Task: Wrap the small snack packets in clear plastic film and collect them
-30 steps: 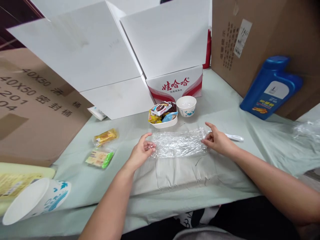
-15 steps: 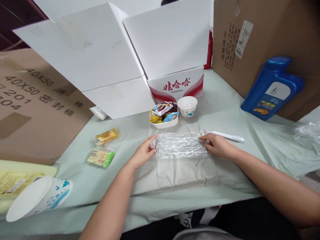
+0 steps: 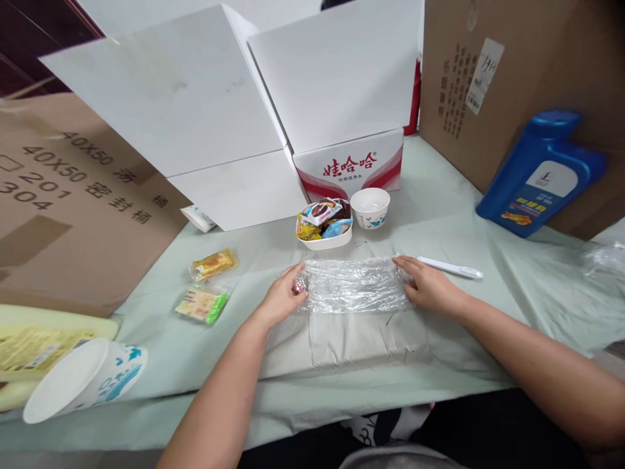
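A crinkled sheet of clear plastic film [image 3: 359,286] lies stretched between my two hands, just above or on the green tablecloth. My left hand [image 3: 284,294] pinches its left edge, with the thumb toward me and the fingers curled beyond. At the right edge, my right hand [image 3: 426,283] grips the film with thumb and fingers. Behind it stand a white oval tub [image 3: 325,242] of wrapped snacks [image 3: 322,213] and a white paper bowl [image 3: 370,210] with a blue print. A slim white handled tool [image 3: 454,267] lies past my right hand; its far end is hidden.
Two wrapped snacks, one yellow [image 3: 213,264] and one green-ended [image 3: 202,305], lie at left. A tipped paper cup [image 3: 117,374] and a pale yellow bottle [image 3: 43,345] are nearer. White boxes [image 3: 336,85] rise behind; a blue bottle [image 3: 541,176] stands right before a brown carton [image 3: 488,137].
The film has been pulled flatter and looks smoother. My right hand has shifted slightly right with its fingers straighter; my left hand has stayed nearly in place. The whole view has shifted a little.
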Available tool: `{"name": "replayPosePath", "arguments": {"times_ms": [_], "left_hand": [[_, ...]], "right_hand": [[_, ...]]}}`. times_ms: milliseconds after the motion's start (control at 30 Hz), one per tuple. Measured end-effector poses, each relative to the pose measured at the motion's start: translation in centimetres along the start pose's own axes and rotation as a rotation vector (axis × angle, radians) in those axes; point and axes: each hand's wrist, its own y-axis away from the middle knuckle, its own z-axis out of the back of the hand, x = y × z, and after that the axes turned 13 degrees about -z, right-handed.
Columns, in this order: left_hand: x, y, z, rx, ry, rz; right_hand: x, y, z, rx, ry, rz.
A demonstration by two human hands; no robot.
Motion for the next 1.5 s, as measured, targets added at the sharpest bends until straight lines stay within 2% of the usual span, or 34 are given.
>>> {"name": "replayPosePath", "arguments": {"times_ms": [233, 367, 500, 600, 733, 1167, 1267, 1333, 1400, 1500], "left_hand": [[-0.2, -0.2, 0.0, 0.001, -0.036, 0.090], [-0.9, 0.1, 0.1, -0.017, -0.046, 0.075], [-1.2, 0.3, 0.2, 0.002, -0.010, 0.066], [-1.1, 0.2, 0.2, 0.073, -0.021, 0.121], [-0.9, 0.3, 0.2, 0.096, 0.011, 0.127], [-1.4, 0.7, 0.3, 0.044, -0.025, 0.131], [-1.3, 0.7, 0.5, 0.061, -0.040, 0.141], [-1.1, 0.8, 0.7, 0.065, -0.060, 0.143], [-0.8, 0.8, 0.7, 0.072, -0.086, 0.139], [-0.5, 0.7, 0.7, 0.112, -0.160, 0.126]], "right_hand": [[-0.1, -0.2, -0.5, -0.001, 0.031, -0.043], [0.4, 0.0, -0.2, -0.029, 0.061, -0.018], [1.5, 0.3, 0.4, 0.081, 0.169, 0.002], [2.3, 0.4, 0.5, 0.114, 0.283, -0.088], [2.3, 0.4, 0.4, 0.086, 0.371, -0.203], [1.3, 0.4, 0.9, -0.003, 0.317, -0.143], [1.3, 0.4, 1.5, -0.088, 0.240, -0.158], [1.6, 0.4, 1.6, -0.178, 0.192, -0.098], [1.9, 0.5, 1.5, -0.212, 0.172, 0.047], [2.1, 0.5, 0.9, -0.084, 0.182, 0.273]]}}
